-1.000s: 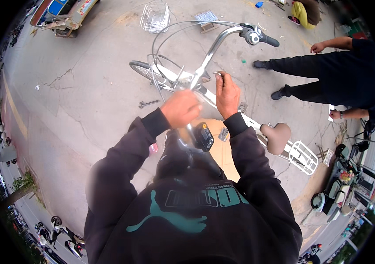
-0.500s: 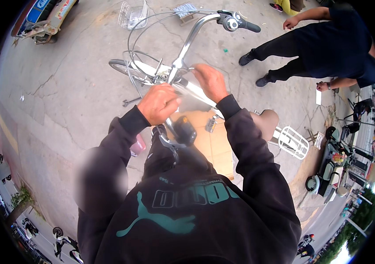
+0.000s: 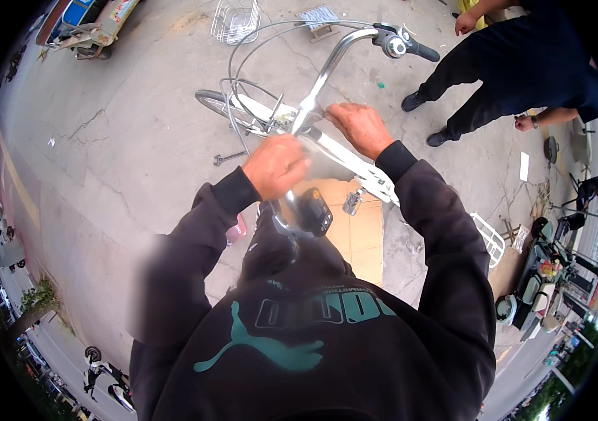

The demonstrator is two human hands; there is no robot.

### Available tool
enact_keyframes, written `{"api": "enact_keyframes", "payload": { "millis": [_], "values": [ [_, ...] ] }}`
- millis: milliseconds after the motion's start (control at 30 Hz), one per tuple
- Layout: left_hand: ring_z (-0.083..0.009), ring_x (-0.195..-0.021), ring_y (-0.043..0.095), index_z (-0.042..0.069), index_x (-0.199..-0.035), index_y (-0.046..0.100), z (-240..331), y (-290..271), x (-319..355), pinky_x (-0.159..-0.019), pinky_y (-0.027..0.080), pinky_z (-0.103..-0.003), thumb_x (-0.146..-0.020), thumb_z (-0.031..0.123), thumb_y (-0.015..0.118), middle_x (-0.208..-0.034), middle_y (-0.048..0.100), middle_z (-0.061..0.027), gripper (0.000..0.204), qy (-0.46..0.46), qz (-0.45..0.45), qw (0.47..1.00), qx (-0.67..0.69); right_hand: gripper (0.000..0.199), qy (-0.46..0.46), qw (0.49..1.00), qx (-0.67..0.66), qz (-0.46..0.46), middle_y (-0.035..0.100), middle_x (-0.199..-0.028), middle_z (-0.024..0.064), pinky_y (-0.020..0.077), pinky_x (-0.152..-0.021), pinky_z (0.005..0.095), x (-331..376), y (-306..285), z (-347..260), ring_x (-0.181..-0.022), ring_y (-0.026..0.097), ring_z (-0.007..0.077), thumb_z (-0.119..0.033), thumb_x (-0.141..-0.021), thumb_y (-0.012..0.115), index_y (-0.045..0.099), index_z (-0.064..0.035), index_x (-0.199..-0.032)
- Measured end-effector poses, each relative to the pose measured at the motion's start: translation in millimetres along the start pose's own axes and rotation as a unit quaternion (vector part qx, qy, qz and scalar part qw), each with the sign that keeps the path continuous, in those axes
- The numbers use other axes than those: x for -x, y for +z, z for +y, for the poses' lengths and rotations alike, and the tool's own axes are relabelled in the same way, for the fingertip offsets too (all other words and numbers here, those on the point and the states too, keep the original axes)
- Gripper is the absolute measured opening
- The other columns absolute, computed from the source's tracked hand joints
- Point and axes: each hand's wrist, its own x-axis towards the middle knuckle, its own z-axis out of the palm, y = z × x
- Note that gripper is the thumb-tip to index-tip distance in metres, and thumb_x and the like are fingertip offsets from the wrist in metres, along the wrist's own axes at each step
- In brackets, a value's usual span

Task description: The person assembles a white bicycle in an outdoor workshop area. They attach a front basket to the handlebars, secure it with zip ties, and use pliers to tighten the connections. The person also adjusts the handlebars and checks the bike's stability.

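Note:
A white bicycle stands in front of me with a silver handlebar and a black far grip. My left hand is clenched around the near side of the handlebar, just above its black near grip and brake lever. My right hand sits at the handlebar stem, with its fingers curled on the joint where the stem meets the frame. Whether it holds a small tool is hidden.
A wrench lies on the concrete by the front wheel. Flat cardboard lies under the bicycle. A wire basket stands farther off. Another person in dark clothes bends over at upper right. Parked scooters stand at the right.
My right hand came down from a raised pose onto the stem joint. My left hand stayed clenched on the near handlebar. The view shifted slightly.

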Motion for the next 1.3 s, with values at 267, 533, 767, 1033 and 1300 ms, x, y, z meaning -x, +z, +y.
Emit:
{"api": "enact_keyframes", "payload": {
  "millis": [267, 533, 767, 1033, 1300],
  "values": [
    [-0.0355, -0.064, 0.048, 0.001, -0.058, 0.049, 6.5, 3.4, 0.1, -0.064, 0.04, -0.042, -0.08, 0.014, 0.054, -0.062, 0.05, -0.0159, 0.026, 0.002, 0.033, 0.999, -0.006, 0.042, -0.076, 0.995, -0.005, -0.058, 0.054, -0.074, 0.0132, 0.0447, -0.064, 0.0419, -21.7, -8.0, 27.7, -0.07, 0.055, 0.0334, -0.037, -0.092, 0.059, 0.055, 0.0002, -0.072],
    [-0.0349, -0.059, 0.045, 0.003, -0.056, 0.046, 0.9, 1.3, -1.0, -0.059, 0.039, -0.042, -0.073, 0.012, 0.057, -0.057, 0.045, -0.0137, 0.022, 0.03, 0.052, 0.998, 0.0, 0.04, 0.03, 0.998, -0.008, -0.06, 0.056, -0.066, 0.0157, 0.0431, -0.058, 0.0459, -12.4, -4.1, 15.0, -0.065, 0.057, 0.037, -0.037, -0.089, 0.061, 0.049, -0.0031, -0.071],
    [-0.0343, -0.058, 0.044, 0.003, -0.056, 0.046, 4.6, 3.6, 0.2, -0.056, 0.036, -0.044, -0.072, 0.009, 0.056, -0.058, 0.044, -0.0138, 0.02, 0.024, 0.081, 0.996, 0.012, 0.04, 0.042, 0.998, 0.017, -0.054, 0.055, -0.059, 0.0138, 0.0417, -0.051, 0.0444, -12.3, -0.9, 12.4, -0.057, 0.055, 0.0367, -0.038, -0.087, 0.064, 0.049, -0.0048, -0.069],
    [-0.0339, -0.062, 0.049, 0.002, -0.054, 0.048, 11.0, -1.3, -0.2, -0.062, 0.041, -0.043, -0.078, 0.012, 0.056, -0.057, 0.047, -0.0137, 0.027, -0.004, 0.072, 0.997, -0.009, 0.039, 0.081, 0.996, 0.026, -0.024, 0.056, -0.056, 0.0127, 0.0409, -0.048, 0.0437, -8.8, 3.1, 5.2, -0.053, 0.055, 0.0357, -0.038, -0.086, 0.065, 0.052, -0.0066, -0.067],
    [-0.0346, -0.064, 0.048, 0.002, -0.056, 0.047, 9.1, -0.9, 0.2, -0.062, 0.041, -0.044, -0.078, 0.011, 0.056, -0.059, 0.046, -0.0145, 0.025, -0.015, 0.078, 0.997, 0.019, 0.04, 0.135, 0.99, 0.043, 0.001, 0.057, -0.055, 0.0112, 0.041, -0.048, 0.0437, -3.9, 9.3, -6.1, -0.052, 0.056, 0.0352, -0.039, -0.086, 0.065, 0.053, -0.0068, -0.068]
  ]
}}
